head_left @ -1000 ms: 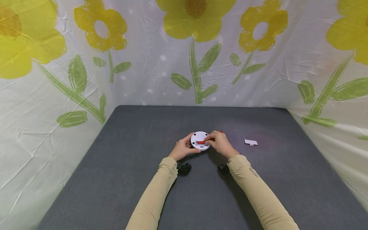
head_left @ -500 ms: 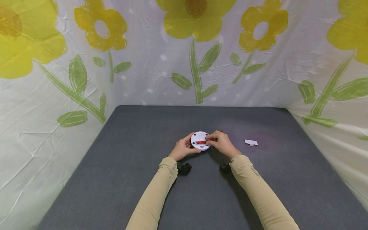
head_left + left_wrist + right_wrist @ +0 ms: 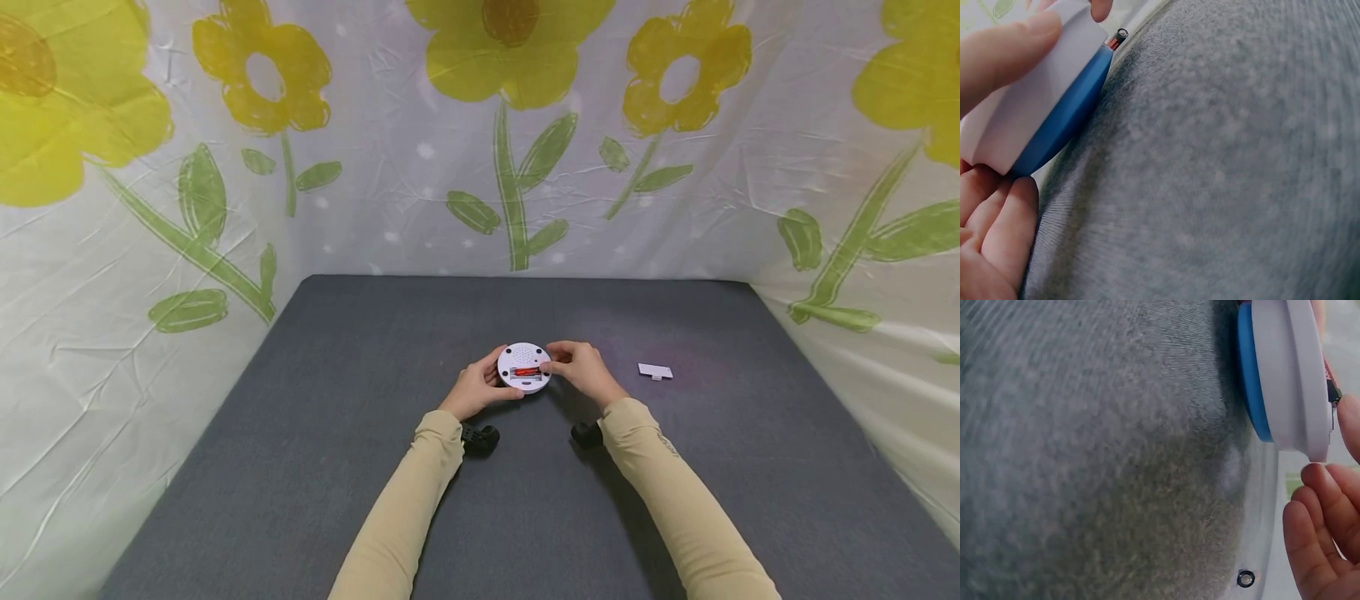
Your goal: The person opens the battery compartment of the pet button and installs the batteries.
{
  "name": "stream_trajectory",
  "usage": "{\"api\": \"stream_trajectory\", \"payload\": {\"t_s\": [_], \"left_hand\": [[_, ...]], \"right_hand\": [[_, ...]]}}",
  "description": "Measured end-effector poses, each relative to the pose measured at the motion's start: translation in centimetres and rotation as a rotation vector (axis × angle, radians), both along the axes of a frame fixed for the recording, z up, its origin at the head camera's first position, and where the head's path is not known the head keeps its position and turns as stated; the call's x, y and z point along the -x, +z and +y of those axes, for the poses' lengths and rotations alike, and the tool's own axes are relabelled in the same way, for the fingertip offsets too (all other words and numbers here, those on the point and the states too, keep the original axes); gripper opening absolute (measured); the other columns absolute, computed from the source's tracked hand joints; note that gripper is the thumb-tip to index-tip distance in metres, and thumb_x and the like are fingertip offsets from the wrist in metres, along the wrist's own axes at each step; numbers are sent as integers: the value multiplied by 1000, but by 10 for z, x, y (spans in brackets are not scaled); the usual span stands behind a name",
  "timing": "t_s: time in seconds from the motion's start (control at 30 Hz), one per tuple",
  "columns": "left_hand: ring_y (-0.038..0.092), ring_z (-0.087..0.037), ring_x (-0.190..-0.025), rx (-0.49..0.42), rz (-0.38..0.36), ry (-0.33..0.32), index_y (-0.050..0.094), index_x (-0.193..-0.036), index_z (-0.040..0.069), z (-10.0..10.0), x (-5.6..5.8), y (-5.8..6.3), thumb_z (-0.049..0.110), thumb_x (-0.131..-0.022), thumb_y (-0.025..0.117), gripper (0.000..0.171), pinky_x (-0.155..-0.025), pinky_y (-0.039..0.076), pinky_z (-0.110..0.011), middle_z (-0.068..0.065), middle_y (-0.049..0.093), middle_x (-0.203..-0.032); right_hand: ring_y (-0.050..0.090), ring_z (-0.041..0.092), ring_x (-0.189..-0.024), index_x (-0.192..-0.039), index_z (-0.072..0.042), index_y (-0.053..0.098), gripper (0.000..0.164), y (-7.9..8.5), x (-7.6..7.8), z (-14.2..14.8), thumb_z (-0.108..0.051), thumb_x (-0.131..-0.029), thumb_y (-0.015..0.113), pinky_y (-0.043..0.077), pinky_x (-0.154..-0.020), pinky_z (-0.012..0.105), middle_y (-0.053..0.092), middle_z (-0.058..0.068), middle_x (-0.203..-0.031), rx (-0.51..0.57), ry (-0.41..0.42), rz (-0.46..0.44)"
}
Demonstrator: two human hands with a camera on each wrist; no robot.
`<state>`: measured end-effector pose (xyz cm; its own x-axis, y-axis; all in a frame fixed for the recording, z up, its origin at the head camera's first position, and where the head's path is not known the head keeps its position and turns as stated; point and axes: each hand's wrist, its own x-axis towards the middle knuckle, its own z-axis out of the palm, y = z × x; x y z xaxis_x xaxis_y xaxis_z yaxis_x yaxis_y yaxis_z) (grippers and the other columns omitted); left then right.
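A round white device (image 3: 522,357) with a speaker grille and several dark feet lies with its battery side up. Its other face is blue, as both wrist views show. My left hand (image 3: 472,390) grips it by the left edge, thumb (image 3: 1013,50) on the white side and fingers underneath. In the open battery slot sits a red battery (image 3: 527,372) with a black end. The thumb (image 3: 1350,422) of my right hand (image 3: 587,375) is at that end, while its other fingers spread loosely beside the rim. Another battery (image 3: 1246,579) lies on the table near the right hand.
To the right, a small white battery cover (image 3: 655,372) with a tab rests on the dark grey table (image 3: 375,350). Black wrist gear (image 3: 480,440) sits under each sleeve cuff. A flower-printed curtain (image 3: 390,167) closes off the back and both sides.
My right hand has let go of its pinch on the battery, and its index finger has lifted away to the right. The left hand and the device have stayed in place.
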<state>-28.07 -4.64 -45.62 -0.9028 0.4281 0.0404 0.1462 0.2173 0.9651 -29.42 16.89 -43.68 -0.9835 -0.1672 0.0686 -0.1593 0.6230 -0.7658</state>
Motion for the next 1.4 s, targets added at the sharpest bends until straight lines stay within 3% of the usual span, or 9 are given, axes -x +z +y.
{"api": "stream_trajectory", "payload": {"t_s": [0.17,0.57,0.67,0.8,0.93,1.07,1.23,1.4], "left_hand": [[37,-23,-128,-1,-3,-10,25,-144,-2,-1,-4,7,8,-76,78,87,-99,37,-34,-18,31,-144],[39,-22,-126,-51,12,-29,24,-144,-4,-2,0,-2,5,-74,78,88,-97,39,-33,-18,32,-144],[39,-23,-127,-66,18,-20,24,-144,-4,-2,3,-5,3,-73,78,89,-97,40,-33,-18,31,-144],[40,-19,-126,-56,36,5,26,-145,-1,0,12,-19,8,-72,80,91,-95,41,-27,-14,33,-144],[42,-15,-124,-53,41,28,28,-145,2,3,18,-29,9,-70,81,92,-93,42,-25,-11,35,-144],[41,-18,-125,-71,40,8,28,-144,1,3,15,-22,6,-70,80,91,-94,42,-27,-14,34,-143],[39,-22,-126,-63,39,-15,24,-144,-3,2,7,-5,1,-72,78,90,-96,41,-32,-17,32,-144],[38,-21,-127,-52,19,-18,23,-145,-3,2,1,-3,0,-74,76,89,-97,40,-33,-17,29,-145]], "right_hand": [[55,21,-86,-116,4,62,43,1,3,-1,-16,-80,75,47,-71,31,64,10,-94,8,2,-74],[52,17,-77,-108,8,65,38,9,7,-4,-10,-76,77,44,-65,25,63,9,-85,37,61,-149],[52,17,-76,-108,9,64,39,11,8,-7,-9,-76,77,44,-65,25,63,10,-87,64,35,-207],[51,18,-75,-108,10,63,40,14,11,-9,-8,-75,77,44,-65,25,61,11,-90,89,-19,-296],[51,19,-77,-105,9,64,39,16,12,-10,-9,-74,78,44,-64,24,60,11,-91,57,-38,-320],[50,20,-79,-102,8,65,37,21,12,-12,-9,-72,79,43,-64,25,60,10,-91,5,-52,-315],[50,22,-81,-99,8,66,37,22,12,-16,-9,-70,80,44,-68,29,60,11,-90,-41,-90,-301],[51,24,-85,-100,7,65,36,15,7,-17,-11,-72,80,45,-75,34,61,14,-95,-39,-98,-270]]}}
